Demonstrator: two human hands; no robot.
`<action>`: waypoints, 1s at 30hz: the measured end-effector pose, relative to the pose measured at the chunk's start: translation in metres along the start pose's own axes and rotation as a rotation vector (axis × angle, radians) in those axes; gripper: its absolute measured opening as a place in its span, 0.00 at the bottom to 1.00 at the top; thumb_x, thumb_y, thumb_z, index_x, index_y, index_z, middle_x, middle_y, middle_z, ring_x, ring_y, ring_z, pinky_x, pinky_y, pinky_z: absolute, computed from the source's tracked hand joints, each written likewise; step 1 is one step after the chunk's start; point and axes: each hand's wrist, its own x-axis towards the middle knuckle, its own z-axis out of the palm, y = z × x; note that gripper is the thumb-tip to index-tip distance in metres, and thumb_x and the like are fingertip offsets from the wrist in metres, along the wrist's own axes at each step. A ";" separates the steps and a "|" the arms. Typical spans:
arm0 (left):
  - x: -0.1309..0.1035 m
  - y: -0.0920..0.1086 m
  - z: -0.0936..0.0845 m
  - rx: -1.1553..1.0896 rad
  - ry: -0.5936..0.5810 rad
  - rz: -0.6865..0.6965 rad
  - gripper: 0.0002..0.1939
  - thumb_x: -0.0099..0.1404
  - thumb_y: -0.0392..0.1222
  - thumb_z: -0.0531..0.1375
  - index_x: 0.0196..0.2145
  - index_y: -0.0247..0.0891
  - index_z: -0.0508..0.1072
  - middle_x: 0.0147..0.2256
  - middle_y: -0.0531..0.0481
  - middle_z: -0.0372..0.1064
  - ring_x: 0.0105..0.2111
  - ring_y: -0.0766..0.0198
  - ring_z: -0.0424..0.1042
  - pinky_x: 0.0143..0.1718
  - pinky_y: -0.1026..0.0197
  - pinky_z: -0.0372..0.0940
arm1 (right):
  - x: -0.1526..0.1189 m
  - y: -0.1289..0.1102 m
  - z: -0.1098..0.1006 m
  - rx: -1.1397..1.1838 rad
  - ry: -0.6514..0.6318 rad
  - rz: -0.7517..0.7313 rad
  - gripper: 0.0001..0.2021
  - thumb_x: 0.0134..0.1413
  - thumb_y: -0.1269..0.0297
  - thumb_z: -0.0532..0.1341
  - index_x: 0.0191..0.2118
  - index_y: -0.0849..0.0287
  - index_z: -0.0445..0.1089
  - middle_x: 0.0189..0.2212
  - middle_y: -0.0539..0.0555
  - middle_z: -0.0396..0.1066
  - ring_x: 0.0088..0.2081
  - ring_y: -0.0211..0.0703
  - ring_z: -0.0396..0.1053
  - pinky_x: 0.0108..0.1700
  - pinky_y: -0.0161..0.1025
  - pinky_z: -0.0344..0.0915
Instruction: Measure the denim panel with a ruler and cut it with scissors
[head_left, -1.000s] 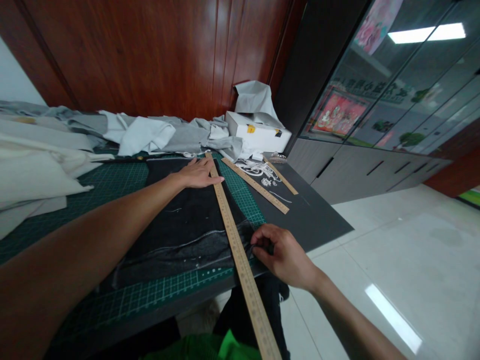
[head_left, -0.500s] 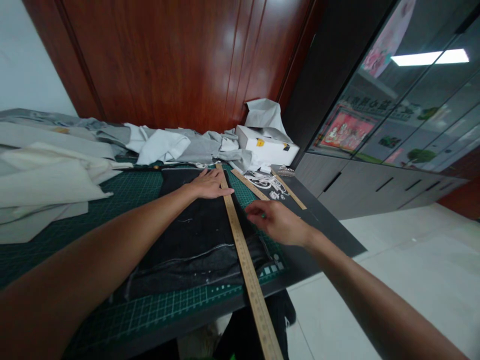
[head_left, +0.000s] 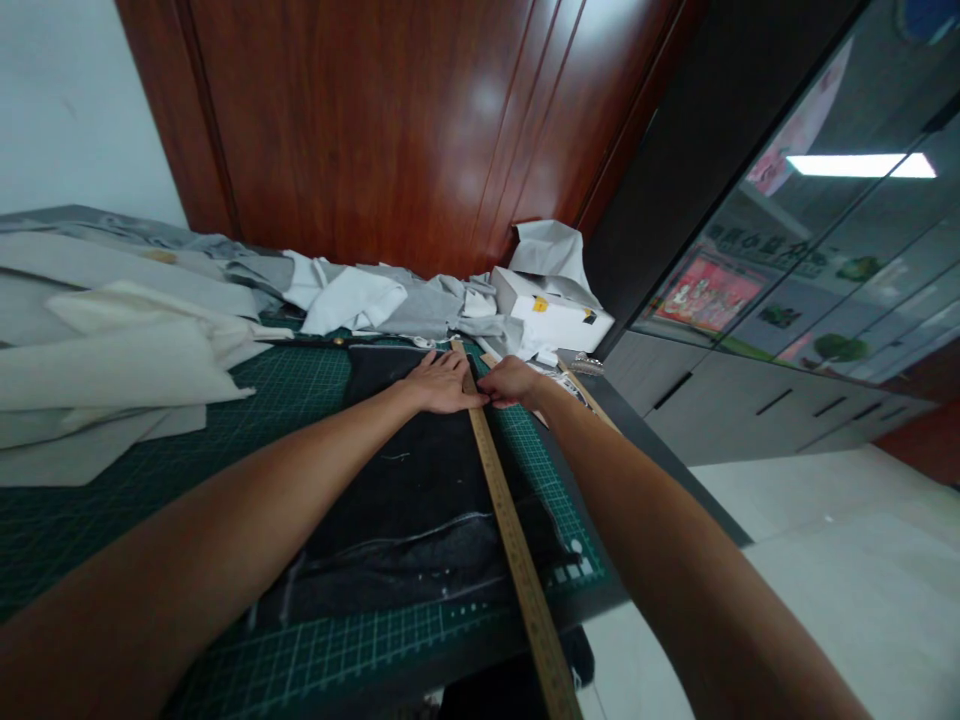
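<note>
left hand (head_left: pixel 439 386): on ruler (head_left: pixel 516 540) | right hand (head_left: pixel 510 382): beside ruler | black cloth (head_left: pixel 420 485): beneath

a dark table (head_left: pixel 624 404) bears a white box (head_left: pixel 559 315) and a green gridded mat (head_left: pixel 300 400) under black cloth (head_left: pixel 420 480).

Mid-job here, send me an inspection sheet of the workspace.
Surface: green cutting mat.
Job's things: long wooden ruler across dark fabric, overhanging the mat's near edge.
Clutter: pale cloths, white box.
Left hand: spread over ruler and fabric.
Right hand: curled beside the left thumb; grip unclear.
Cables: nothing seen.
Surroundings: reddish-brown wooden panel, glass-fronted cabinet.
</note>
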 end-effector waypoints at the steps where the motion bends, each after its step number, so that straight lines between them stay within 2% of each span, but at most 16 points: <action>1: 0.000 0.000 0.000 -0.004 -0.001 0.000 0.52 0.66 0.75 0.44 0.71 0.28 0.58 0.74 0.28 0.49 0.75 0.43 0.44 0.73 0.39 0.35 | 0.000 0.000 -0.007 -0.030 -0.017 0.023 0.15 0.70 0.61 0.66 0.57 0.59 0.73 0.54 0.58 0.75 0.48 0.51 0.78 0.48 0.51 0.78; 3: 0.000 -0.001 0.001 -0.014 -0.006 0.001 0.53 0.66 0.75 0.44 0.72 0.29 0.56 0.74 0.28 0.48 0.76 0.43 0.42 0.73 0.38 0.34 | -0.003 0.002 -0.031 -0.088 -0.034 0.047 0.13 0.71 0.61 0.65 0.56 0.60 0.73 0.52 0.58 0.76 0.45 0.49 0.78 0.46 0.49 0.79; 7: 0.000 -0.002 0.000 -0.032 -0.024 0.003 0.55 0.66 0.76 0.42 0.73 0.27 0.54 0.75 0.28 0.45 0.76 0.42 0.41 0.73 0.37 0.33 | -0.019 0.017 -0.093 -0.255 0.008 0.085 0.12 0.71 0.61 0.65 0.55 0.60 0.74 0.50 0.57 0.77 0.44 0.48 0.78 0.44 0.47 0.79; 10: 0.000 -0.003 0.000 -0.039 -0.022 -0.006 0.56 0.66 0.76 0.43 0.73 0.25 0.53 0.75 0.27 0.44 0.76 0.40 0.41 0.73 0.38 0.32 | -0.034 0.038 -0.120 -0.430 -0.016 0.164 0.11 0.71 0.62 0.65 0.54 0.59 0.74 0.50 0.57 0.77 0.44 0.47 0.78 0.44 0.47 0.79; 12: 0.001 -0.003 0.000 -0.038 -0.018 -0.007 0.56 0.66 0.76 0.44 0.73 0.24 0.52 0.75 0.27 0.45 0.76 0.40 0.42 0.73 0.38 0.32 | -0.041 0.056 -0.119 -0.533 -0.061 0.193 0.12 0.70 0.61 0.66 0.54 0.59 0.74 0.50 0.57 0.77 0.43 0.48 0.78 0.44 0.48 0.79; 15: 0.001 -0.003 0.000 -0.030 -0.015 -0.002 0.56 0.66 0.75 0.43 0.73 0.23 0.52 0.75 0.26 0.45 0.75 0.40 0.42 0.73 0.37 0.33 | -0.047 0.080 -0.100 -0.640 -0.099 0.168 0.12 0.70 0.60 0.66 0.53 0.60 0.75 0.50 0.56 0.77 0.45 0.49 0.78 0.46 0.49 0.78; 19: 0.001 -0.003 0.000 -0.012 -0.011 0.004 0.55 0.67 0.75 0.43 0.73 0.24 0.53 0.74 0.25 0.47 0.75 0.40 0.44 0.73 0.38 0.33 | -0.048 0.098 -0.079 -0.681 -0.066 0.075 0.12 0.69 0.59 0.66 0.52 0.60 0.76 0.50 0.56 0.77 0.46 0.50 0.78 0.47 0.50 0.78; 22: 0.001 -0.003 0.000 -0.006 -0.007 0.011 0.54 0.67 0.75 0.42 0.72 0.24 0.55 0.74 0.26 0.47 0.75 0.40 0.44 0.73 0.38 0.33 | -0.047 0.102 -0.092 -0.677 0.012 0.014 0.13 0.69 0.58 0.66 0.52 0.61 0.76 0.49 0.56 0.78 0.45 0.51 0.78 0.47 0.50 0.78; 26: 0.001 -0.004 0.001 -0.010 -0.001 0.016 0.54 0.67 0.76 0.42 0.71 0.24 0.57 0.73 0.26 0.50 0.75 0.39 0.44 0.73 0.37 0.33 | -0.047 0.111 -0.130 -0.688 0.165 -0.015 0.14 0.71 0.58 0.65 0.54 0.61 0.75 0.51 0.56 0.77 0.47 0.53 0.78 0.48 0.51 0.77; 28: 0.001 -0.004 0.001 -0.012 0.001 0.012 0.55 0.67 0.75 0.42 0.71 0.23 0.56 0.73 0.25 0.48 0.75 0.39 0.44 0.73 0.37 0.33 | -0.048 0.120 -0.141 -0.705 0.191 0.005 0.14 0.70 0.59 0.66 0.54 0.61 0.75 0.51 0.56 0.77 0.47 0.53 0.78 0.48 0.52 0.77; 30: 0.001 -0.004 0.001 -0.008 -0.005 0.008 0.55 0.67 0.75 0.43 0.71 0.23 0.56 0.73 0.25 0.47 0.75 0.39 0.44 0.73 0.37 0.34 | -0.048 0.131 -0.143 -0.721 0.189 0.033 0.13 0.70 0.60 0.66 0.54 0.61 0.75 0.51 0.56 0.77 0.47 0.52 0.78 0.48 0.51 0.78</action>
